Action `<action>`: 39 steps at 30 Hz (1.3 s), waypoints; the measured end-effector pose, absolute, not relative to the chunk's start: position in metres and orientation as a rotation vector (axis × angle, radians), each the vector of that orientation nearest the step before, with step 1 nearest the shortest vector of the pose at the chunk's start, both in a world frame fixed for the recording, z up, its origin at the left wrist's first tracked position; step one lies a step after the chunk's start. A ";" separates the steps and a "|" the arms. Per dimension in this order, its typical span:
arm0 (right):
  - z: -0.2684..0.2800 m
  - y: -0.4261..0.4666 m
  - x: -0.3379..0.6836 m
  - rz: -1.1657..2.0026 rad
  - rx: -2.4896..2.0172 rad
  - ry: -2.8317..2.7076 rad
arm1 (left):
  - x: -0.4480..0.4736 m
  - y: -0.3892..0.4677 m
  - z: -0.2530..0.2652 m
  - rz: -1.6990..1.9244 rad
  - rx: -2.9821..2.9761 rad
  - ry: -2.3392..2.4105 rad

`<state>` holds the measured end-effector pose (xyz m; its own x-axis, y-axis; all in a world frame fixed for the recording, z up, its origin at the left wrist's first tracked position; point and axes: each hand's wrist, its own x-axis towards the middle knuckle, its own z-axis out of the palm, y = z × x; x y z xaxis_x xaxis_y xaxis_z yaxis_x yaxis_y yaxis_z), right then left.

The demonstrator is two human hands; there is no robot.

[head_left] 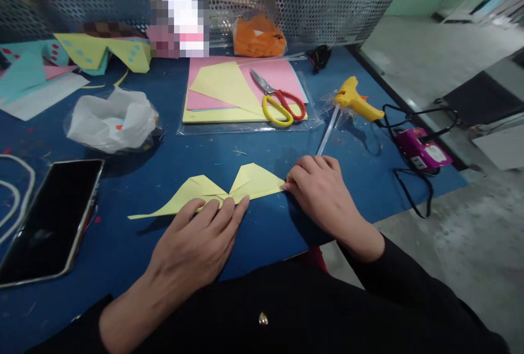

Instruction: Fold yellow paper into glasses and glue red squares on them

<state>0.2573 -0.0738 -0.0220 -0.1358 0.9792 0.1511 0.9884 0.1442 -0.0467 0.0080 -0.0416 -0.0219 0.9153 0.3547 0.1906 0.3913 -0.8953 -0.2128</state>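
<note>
A folded sheet of yellow paper (257, 180) lies in front of me on the blue tabletop, with two peaked flaps meeting at a notch in the middle. My left hand (200, 234) rests on its near edge, fingers stretched out and pressing it down around the centre. At the paper's right tip, my right hand (321, 193) has its thumb and fingertips pinched together on the corner. The left tip of the paper curls slightly up from the table.
Beyond the paper lie scissors (282, 104) on a stack of coloured paper (225, 86). A yellow glue gun (355, 100) with its stick is at the right, beside a purple power adapter (421, 149). A phone (49, 223) and a plastic-lined bowl (112, 119) stand left; folded paper shapes (102, 53) lie behind.
</note>
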 end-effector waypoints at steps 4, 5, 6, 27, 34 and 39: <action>-0.019 -0.073 0.257 -0.065 -2.014 -2.263 | 0.009 -0.043 -0.024 -0.208 -2.775 -0.536; -0.018 -0.073 0.258 -0.069 -2.029 -2.261 | 0.009 -0.043 -0.025 -0.216 -2.771 -0.531; -0.018 -0.073 0.260 -0.083 -2.046 -2.260 | 0.009 -0.042 -0.026 -0.222 -2.768 -0.532; -0.044 -0.110 0.201 -0.255 -1.368 -2.472 | 0.010 -0.054 -0.021 -0.356 -2.822 -0.708; -0.042 -0.126 0.226 -0.383 -1.690 -2.408 | 0.011 -0.057 -0.022 -0.341 -2.788 -0.737; -0.042 -0.134 0.229 -0.499 -1.874 -2.275 | 0.010 -0.058 -0.021 -0.325 -2.801 -0.776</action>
<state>0.2293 -0.1341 -0.0421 -0.2070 0.9235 0.3228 0.9739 0.1632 0.1576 0.0100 -0.0584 -0.0206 0.8366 0.4781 0.2672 0.5260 -0.8375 -0.1482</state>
